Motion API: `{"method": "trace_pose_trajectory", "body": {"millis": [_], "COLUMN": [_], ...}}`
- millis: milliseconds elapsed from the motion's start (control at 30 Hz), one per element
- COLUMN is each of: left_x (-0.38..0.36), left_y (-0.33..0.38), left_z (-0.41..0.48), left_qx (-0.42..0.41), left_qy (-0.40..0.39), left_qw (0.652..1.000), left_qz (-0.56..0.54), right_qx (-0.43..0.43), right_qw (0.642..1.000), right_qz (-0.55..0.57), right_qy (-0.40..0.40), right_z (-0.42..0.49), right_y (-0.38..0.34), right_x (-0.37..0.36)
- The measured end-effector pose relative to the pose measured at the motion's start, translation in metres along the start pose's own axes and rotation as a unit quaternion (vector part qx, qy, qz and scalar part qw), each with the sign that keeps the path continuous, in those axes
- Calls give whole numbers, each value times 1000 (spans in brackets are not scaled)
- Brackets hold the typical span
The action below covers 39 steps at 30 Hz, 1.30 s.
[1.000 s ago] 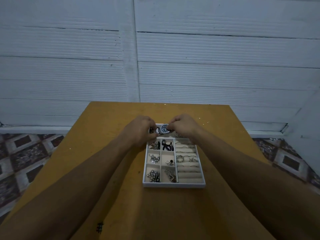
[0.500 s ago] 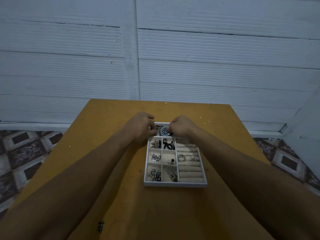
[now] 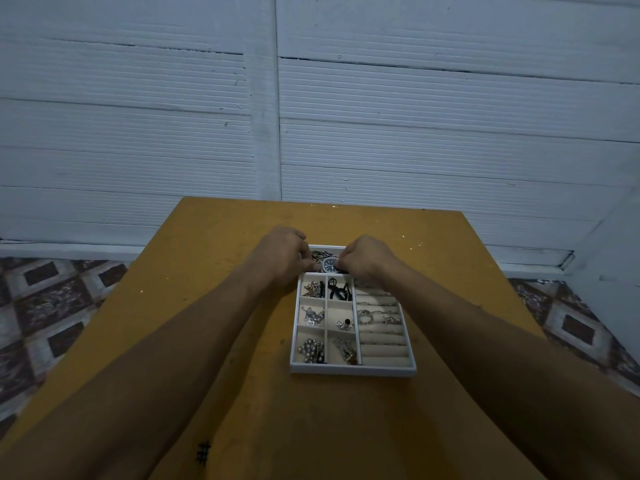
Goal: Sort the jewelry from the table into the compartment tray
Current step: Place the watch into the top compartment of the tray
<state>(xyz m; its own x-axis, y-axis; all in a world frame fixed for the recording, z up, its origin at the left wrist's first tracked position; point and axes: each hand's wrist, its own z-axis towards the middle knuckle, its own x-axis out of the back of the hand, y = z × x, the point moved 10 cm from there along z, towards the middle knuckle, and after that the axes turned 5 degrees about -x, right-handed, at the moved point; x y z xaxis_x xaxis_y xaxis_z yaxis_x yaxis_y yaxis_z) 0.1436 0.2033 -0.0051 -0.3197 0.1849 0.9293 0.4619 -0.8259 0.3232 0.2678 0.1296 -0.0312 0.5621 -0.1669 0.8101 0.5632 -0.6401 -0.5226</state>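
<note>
A white compartment tray [image 3: 353, 368] lies on the yellow table [image 3: 214, 271]. A wristwatch [image 3: 330, 264] with a dark dial and metal band sits over the tray's far compartment. My left hand [image 3: 284, 254] pinches its band on the left; my right hand [image 3: 367, 258] pinches it on the right. The small left compartments hold chains [image 3: 313, 315], a black cord [image 3: 339, 289], beads [image 3: 313, 349] and earrings [image 3: 343, 323]. Rings [image 3: 365, 317] sit in the padded rolls on the right.
A white ribbed wall [image 3: 415, 133] stands behind the table's far edge. Patterned floor tiles [image 3: 48, 299] show on both sides of the table. My forearms reach across the near half of the table.
Both hands have lowered the watch a little into the tray's far compartment. The camera has tilted slightly, so the tray appears lower in the frame.
</note>
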Motion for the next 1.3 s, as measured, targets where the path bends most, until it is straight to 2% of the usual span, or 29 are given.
{"method": "trace_pose_trajectory", "body": {"millis": [333,467,733,1033,1300], "left_x": [4,5,3,2,9], "left_y": [4,11,13,13,14], "left_z": [0,2,9,14,2], "left_qx": [10,-13,-38,-33,-23], "left_qy": [-8,-28,-63,-102,-73], "left_qw": [1000,999,995,988,994], "left_qz": [3,16,69,109,79], "right_qx": [59,100,168,165,162], "right_qw": [993,987,979,981,984], "right_qz": [-43,-99,-108,-95,-65], "right_qy": [87,73,31,39,36], "right_z": [-16,-21,-11,-8,-20], "right_y": [-5,-9,-12,-11,-9], "right_x": [25,27,20,18,21]}}
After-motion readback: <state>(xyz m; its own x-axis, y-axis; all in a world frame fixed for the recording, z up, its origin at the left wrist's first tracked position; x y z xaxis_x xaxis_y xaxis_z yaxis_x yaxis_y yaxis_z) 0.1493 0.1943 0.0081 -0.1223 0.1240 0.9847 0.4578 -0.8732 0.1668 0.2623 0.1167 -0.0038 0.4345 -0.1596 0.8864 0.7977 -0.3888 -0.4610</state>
